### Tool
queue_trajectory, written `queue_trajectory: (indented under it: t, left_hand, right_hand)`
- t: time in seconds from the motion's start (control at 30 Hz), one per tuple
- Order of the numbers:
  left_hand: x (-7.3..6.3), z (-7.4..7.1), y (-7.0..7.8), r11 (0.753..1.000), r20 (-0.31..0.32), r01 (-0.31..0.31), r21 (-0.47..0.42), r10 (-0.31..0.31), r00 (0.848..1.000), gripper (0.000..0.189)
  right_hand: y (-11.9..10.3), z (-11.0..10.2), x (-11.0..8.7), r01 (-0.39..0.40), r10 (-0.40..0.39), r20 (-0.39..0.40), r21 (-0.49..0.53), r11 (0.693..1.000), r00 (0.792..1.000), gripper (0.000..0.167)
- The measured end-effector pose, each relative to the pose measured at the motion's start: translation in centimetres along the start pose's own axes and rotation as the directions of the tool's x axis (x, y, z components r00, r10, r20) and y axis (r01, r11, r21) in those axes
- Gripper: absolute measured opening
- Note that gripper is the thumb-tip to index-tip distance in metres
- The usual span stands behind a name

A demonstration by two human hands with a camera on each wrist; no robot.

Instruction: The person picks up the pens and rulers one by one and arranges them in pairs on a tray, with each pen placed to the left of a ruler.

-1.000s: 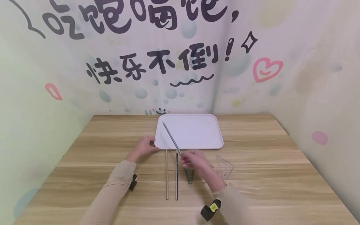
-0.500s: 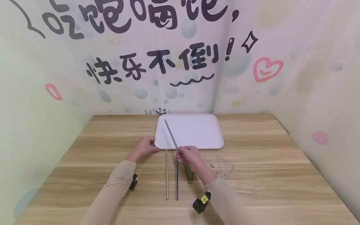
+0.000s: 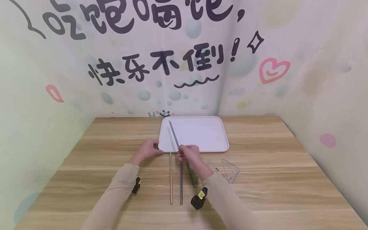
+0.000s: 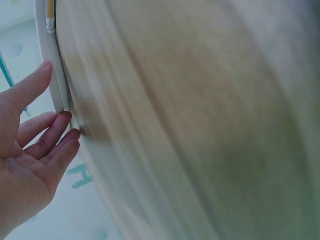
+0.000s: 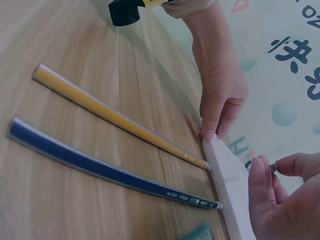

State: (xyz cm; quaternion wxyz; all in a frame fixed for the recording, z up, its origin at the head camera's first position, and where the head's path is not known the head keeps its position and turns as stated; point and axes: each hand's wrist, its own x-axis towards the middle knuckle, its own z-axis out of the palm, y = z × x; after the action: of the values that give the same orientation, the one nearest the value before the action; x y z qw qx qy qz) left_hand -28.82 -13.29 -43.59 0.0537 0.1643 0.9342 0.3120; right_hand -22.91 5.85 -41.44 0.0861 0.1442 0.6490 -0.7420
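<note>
My left hand [image 3: 146,150] grips the near left corner of a white rectangular tray [image 3: 201,134]. In the left wrist view the thumb and fingertips of that hand [image 4: 30,165] meet the tray's rim [image 4: 45,42]. A slim grey-blue pencil [image 3: 173,134] slants over the tray's left part, its near end pinched by my right hand [image 3: 189,154]. The right wrist view shows only the tip of this pencil [image 5: 273,168] between thumb and finger. Below the tray's front edge lie a yellow pencil [image 3: 171,179] and a dark blue pencil [image 3: 181,183], side by side, eraser ends towards the tray.
A green set square [image 3: 193,175] lies partly hidden under my right hand. Right of it is a transparent set square [image 3: 230,171], beside other clear pieces that are hard to make out. The wood-grain table [image 3: 273,191] meets a printed curtain wall at the back.
My right hand has moved left and slightly away from me with the grey-blue pencil, which now points more straight ahead over the tray. My left hand stays on the tray's corner.
</note>
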Motion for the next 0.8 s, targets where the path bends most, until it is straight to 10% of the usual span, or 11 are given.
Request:
queue_trajectory:
  t: [0.8]
  left_hand:
    - [0.0, -0.2, -0.2, 0.997, -0.019, -0.07, -0.007, 0.07, 0.997, 0.016]
  right_hand:
    - [-0.2, 4.3, 1.8, -0.069, 0.076, -0.136, 0.054, 0.996, 0.988, 0.021]
